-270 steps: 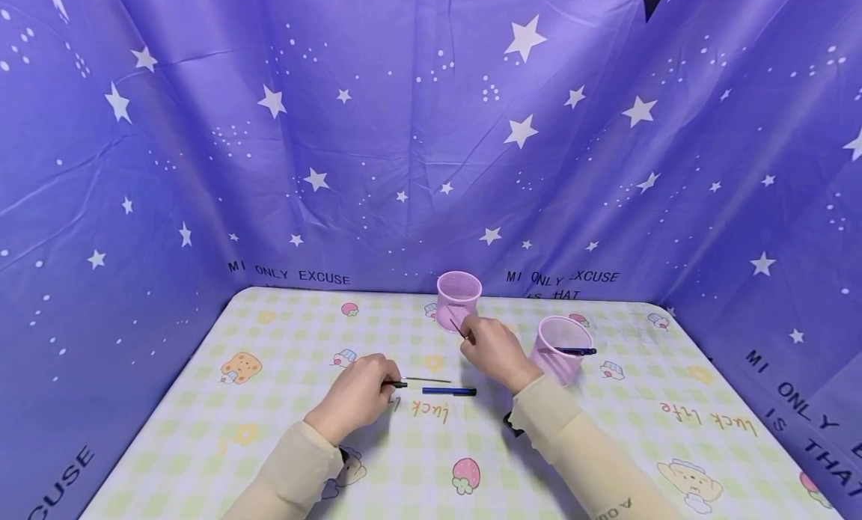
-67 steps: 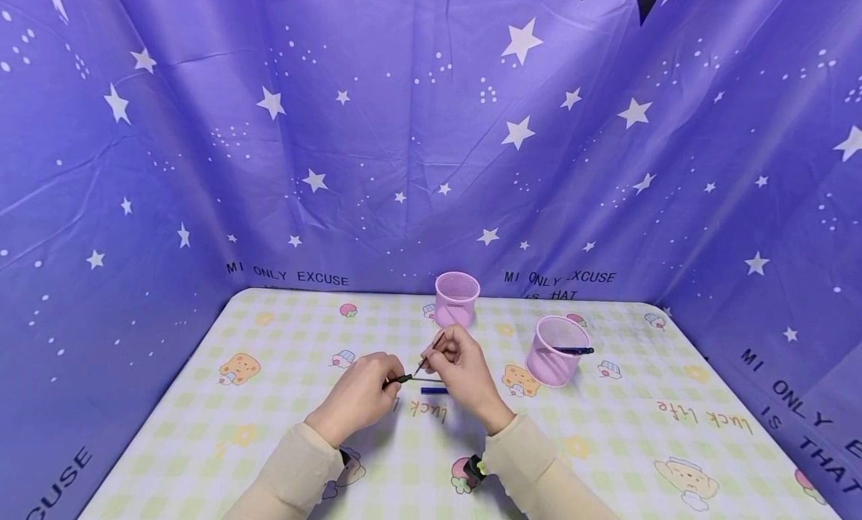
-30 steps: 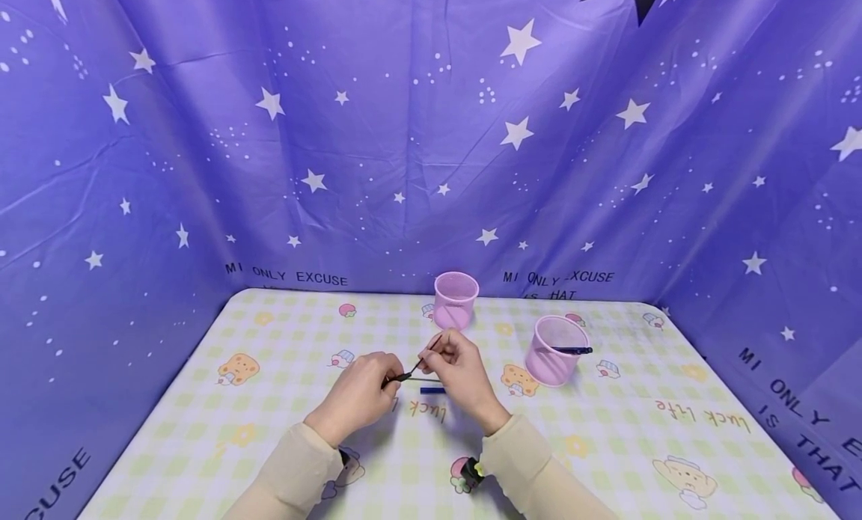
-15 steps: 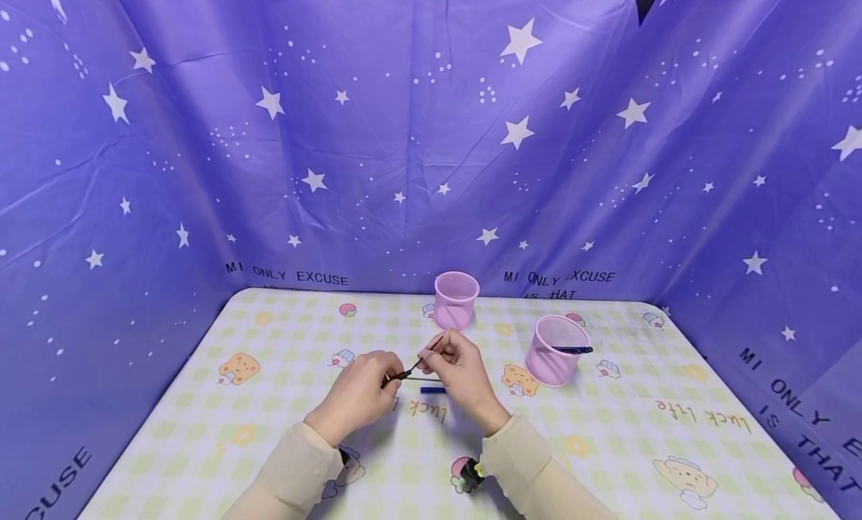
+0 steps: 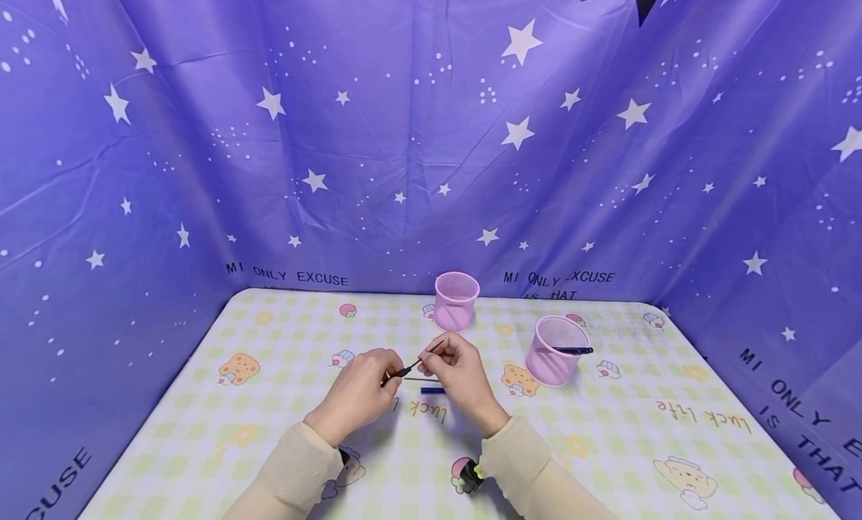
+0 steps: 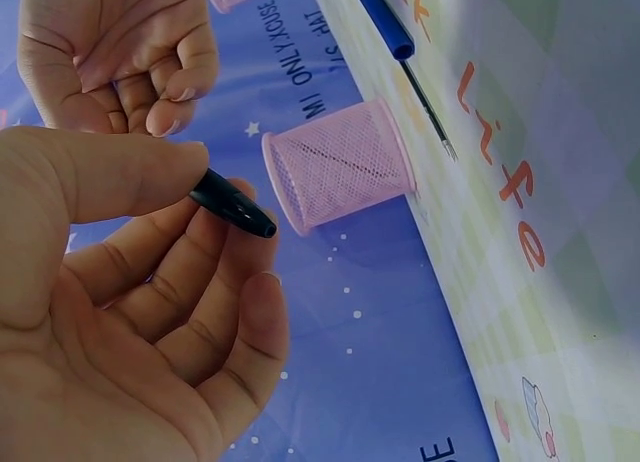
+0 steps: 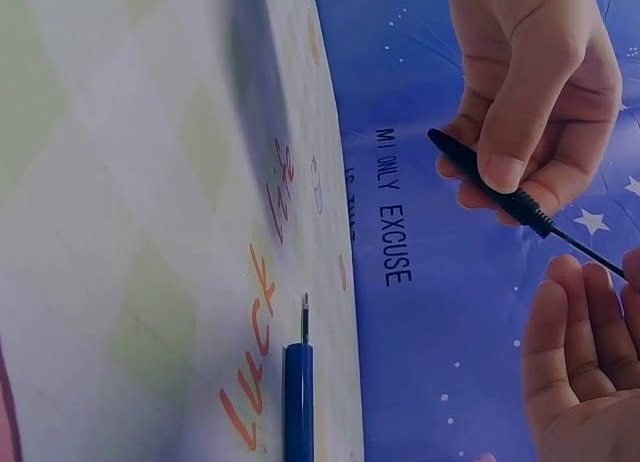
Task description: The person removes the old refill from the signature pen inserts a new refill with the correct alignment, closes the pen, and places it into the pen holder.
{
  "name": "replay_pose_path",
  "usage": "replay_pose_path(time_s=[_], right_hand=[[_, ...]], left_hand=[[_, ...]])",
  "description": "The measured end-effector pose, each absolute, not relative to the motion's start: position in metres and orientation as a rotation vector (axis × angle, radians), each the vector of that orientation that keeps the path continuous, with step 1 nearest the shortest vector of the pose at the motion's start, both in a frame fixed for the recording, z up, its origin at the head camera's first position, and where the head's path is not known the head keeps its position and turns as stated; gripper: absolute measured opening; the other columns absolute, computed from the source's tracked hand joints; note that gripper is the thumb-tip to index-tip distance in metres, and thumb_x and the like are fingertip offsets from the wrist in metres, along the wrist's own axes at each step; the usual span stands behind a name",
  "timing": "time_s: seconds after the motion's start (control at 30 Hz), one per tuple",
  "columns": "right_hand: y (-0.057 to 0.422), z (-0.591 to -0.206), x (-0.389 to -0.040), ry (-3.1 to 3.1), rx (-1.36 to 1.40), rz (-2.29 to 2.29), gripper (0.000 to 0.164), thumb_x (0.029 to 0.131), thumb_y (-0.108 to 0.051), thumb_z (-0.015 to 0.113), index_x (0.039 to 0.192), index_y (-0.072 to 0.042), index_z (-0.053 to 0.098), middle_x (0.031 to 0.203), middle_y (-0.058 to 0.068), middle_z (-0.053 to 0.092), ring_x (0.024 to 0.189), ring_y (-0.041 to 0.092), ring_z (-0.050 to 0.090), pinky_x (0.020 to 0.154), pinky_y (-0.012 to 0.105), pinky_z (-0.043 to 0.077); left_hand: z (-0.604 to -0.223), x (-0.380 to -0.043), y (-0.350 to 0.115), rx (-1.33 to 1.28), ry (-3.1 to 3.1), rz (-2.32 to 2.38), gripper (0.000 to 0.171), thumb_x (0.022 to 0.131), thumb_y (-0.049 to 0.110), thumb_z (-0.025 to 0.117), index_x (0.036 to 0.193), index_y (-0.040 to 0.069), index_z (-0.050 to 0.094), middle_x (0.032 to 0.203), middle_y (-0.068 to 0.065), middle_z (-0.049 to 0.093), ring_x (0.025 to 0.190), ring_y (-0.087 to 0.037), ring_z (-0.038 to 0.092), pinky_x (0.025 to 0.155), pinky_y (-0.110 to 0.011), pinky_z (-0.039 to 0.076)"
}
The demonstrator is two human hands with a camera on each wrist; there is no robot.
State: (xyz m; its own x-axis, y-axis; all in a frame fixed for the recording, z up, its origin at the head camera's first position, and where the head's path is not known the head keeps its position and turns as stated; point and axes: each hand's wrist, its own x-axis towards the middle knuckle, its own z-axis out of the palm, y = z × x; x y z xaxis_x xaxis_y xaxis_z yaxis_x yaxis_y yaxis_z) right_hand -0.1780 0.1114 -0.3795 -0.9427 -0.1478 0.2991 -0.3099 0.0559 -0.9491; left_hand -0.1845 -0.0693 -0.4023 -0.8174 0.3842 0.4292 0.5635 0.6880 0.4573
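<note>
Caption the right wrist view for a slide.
Left hand pinching a black pen tip, right hand holding the thin refill projecting from it; blue pen barrel on checked tablecloth.

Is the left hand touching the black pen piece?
Touching: the right wrist view shows the left hand pinching the black pen piece, its thumb lying on it.

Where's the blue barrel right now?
In the head view, the blue barrel lies on the table, just on the near side of the loose refill, its right end hidden by the right hand.
</note>
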Motion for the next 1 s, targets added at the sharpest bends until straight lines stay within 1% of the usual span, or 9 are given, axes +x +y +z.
replay_pose_path(time_s=[0.17,0.37,0.57,0.73,1.0], right_hand=[[0.112,-0.385,-0.181,-2.190,0.486,2.027,0.005,0.085,0.011,0.056,0.090,0.013,0.054,0.085,0.031,0.061,0.072,0.025,0.065,0.070,0.035,0.056],[0.113,-0.404,-0.192,-2.159,0.479,2.051,0.005,0.085,0.010,0.059,0.090,0.009,0.057,0.084,0.023,0.063,0.070,0.019,0.065,0.069,0.033,0.056],[0.112,-0.409,-0.193,-2.161,0.483,2.050,0.007,0.086,0.006,0.061,0.091,0.005,0.057,0.084,0.018,0.063,0.069,0.015,0.064,0.070,0.033,0.056],[0.112,-0.409,-0.193,-2.203,0.471,2.071,0.007,0.086,0.007,0.059,0.093,0.006,0.057,0.085,0.018,0.063,0.072,0.017,0.065,0.072,0.034,0.056],[0.110,-0.391,-0.179,-2.258,0.529,2.004,0.006,0.085,0.008,0.057,0.091,0.010,0.056,0.084,0.027,0.062,0.073,0.027,0.065,0.071,0.042,0.055]], left_hand=[[-0.401,-0.184,-0.069,-0.750,-2.595,-0.864,0.014,0.079,0.004,0.069,0.083,0.015,0.064,0.080,0.007,0.060,0.070,-0.008,0.057,0.064,-0.026,0.047],[-0.401,-0.184,-0.069,-0.746,-2.588,-0.878,0.014,0.079,0.003,0.069,0.083,0.015,0.064,0.080,0.007,0.060,0.070,-0.008,0.057,0.063,-0.025,0.047],[-0.401,-0.184,-0.069,-0.745,-2.571,-0.880,0.014,0.079,0.003,0.069,0.083,0.015,0.064,0.080,0.006,0.061,0.070,-0.007,0.057,0.063,-0.025,0.048],[-0.400,-0.184,-0.069,-0.741,-2.565,-0.877,0.014,0.079,0.002,0.069,0.083,0.015,0.064,0.080,0.007,0.060,0.070,-0.007,0.057,0.063,-0.025,0.047],[-0.400,-0.183,-0.069,-0.744,-2.564,-0.878,0.014,0.079,0.003,0.070,0.084,0.016,0.064,0.080,0.007,0.060,0.070,-0.007,0.057,0.064,-0.025,0.047]])
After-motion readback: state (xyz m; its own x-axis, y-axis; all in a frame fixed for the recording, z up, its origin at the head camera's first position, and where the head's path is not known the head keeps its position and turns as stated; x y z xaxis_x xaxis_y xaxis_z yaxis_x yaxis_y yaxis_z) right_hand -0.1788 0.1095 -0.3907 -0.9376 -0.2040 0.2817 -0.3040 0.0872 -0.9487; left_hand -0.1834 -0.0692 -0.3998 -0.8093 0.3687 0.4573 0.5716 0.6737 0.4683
